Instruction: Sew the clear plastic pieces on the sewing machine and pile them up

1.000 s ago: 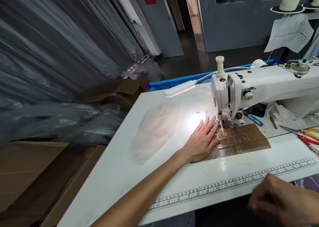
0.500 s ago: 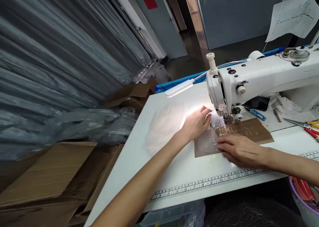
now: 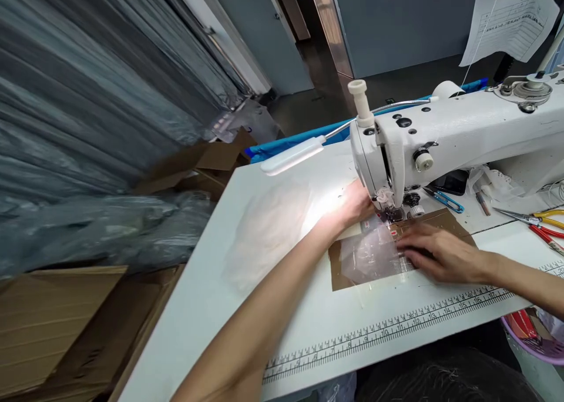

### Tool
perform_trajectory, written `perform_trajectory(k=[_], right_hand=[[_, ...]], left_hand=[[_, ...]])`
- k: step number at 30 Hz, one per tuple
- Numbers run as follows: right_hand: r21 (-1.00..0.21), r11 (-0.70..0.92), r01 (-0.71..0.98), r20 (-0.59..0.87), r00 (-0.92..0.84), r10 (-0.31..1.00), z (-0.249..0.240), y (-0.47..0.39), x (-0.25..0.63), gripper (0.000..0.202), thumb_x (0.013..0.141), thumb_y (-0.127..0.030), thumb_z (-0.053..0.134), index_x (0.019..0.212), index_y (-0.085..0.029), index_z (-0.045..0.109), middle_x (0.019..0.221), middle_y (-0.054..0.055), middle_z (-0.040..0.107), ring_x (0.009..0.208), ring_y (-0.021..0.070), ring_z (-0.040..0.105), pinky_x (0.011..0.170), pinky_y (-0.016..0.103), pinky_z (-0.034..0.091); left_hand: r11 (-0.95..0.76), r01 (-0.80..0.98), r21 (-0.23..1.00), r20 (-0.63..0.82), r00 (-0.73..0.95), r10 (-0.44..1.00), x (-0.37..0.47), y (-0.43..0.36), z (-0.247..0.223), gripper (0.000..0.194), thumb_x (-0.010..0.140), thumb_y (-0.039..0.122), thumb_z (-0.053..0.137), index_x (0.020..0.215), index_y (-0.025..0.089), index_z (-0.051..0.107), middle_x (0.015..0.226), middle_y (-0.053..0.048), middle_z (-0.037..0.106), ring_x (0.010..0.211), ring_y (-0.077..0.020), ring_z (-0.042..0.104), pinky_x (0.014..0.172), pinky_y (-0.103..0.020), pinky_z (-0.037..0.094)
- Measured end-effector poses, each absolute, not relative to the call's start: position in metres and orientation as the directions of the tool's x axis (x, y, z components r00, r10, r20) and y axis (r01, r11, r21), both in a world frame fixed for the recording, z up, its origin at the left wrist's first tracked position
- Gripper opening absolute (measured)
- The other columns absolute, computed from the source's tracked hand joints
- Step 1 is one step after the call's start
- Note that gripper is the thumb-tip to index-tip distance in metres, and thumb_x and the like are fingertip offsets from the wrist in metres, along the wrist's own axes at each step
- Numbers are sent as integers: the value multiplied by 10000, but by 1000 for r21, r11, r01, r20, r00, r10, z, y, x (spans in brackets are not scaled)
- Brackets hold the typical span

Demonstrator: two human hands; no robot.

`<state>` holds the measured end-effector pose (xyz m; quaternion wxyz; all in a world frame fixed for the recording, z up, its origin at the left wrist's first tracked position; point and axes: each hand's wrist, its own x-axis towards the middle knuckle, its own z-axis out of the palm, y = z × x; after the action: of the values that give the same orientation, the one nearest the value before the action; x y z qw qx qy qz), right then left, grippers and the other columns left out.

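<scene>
One left hand (image 3: pixel 355 205) and one right hand (image 3: pixel 440 252) are at one sewing machine (image 3: pixel 462 129). Far side: one lamp (image 3: pixel 293 155), one thread cone (image 3: pixel 448 89), one hanging paper (image 3: pixel 511 23). Right: one pair of blue snips (image 3: pixel 447 201), one yellow-handled tool (image 3: pixel 549 217), one red-handled tool (image 3: pixel 546 238), one purple basket (image 3: pixel 526 349).

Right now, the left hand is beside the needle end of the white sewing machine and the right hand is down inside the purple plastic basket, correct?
You have the right hand wrong: the head view shows it at the flat brown sheet. The left hand is beside the needle end of the white sewing machine, as you said.
</scene>
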<state>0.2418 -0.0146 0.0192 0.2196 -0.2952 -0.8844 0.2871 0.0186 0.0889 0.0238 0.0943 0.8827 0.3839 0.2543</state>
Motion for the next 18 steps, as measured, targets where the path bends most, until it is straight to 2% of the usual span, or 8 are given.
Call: perform_trajectory(k=[2,5,6,8,11,18], right_hand=[[-590,664,459,207,-709,674,15,-2,243,316,968,-219,418,1194,-128,620,1103,136,627,1038,228,588,912,406,513],[-495,701,513,190,-724,663,9,13,238,353,991,-257,384,1212,-123,624,1056,148,620,946,229,593,841,403,525],[-457,717,526,180,-735,654,7,16,236,364,994,-261,379,1234,-131,619,1051,150,614,913,223,589,809,393,525],[-382,737,557,151,-750,644,5,20,233,371,985,-257,398,1280,-163,603,1060,149,597,859,209,573,746,364,514],[-324,726,606,124,-734,668,2,22,230,359,961,-244,453,1279,-210,615,1085,140,576,826,190,550,705,323,488],[-381,692,613,167,-691,703,-3,21,231,348,958,-246,456,1249,-217,644,1081,122,583,811,171,549,718,309,487]], left_hand=[[-711,629,315,399,592,700,7,72,26,241,920,260,464,759,172,621,799,-59,641,742,-181,618,651,-310,552],[-796,583,163,492,651,578,-4,35,28,205,945,200,474,851,144,647,869,-73,671,749,-145,638,638,-266,563],[-833,529,165,505,680,532,-5,22,27,186,944,184,491,856,140,649,850,-63,673,734,-134,639,611,-248,561],[-889,381,256,477,750,458,-6,-2,24,142,938,204,539,898,140,659,851,-52,684,736,-126,644,609,-243,569],[-881,293,371,428,788,442,-4,-23,17,128,917,246,610,934,138,675,893,-75,690,790,-153,654,660,-287,582],[-868,308,390,486,731,478,-3,-27,8,88,919,146,592,923,148,680,886,-71,676,783,-151,630,651,-286,561]])
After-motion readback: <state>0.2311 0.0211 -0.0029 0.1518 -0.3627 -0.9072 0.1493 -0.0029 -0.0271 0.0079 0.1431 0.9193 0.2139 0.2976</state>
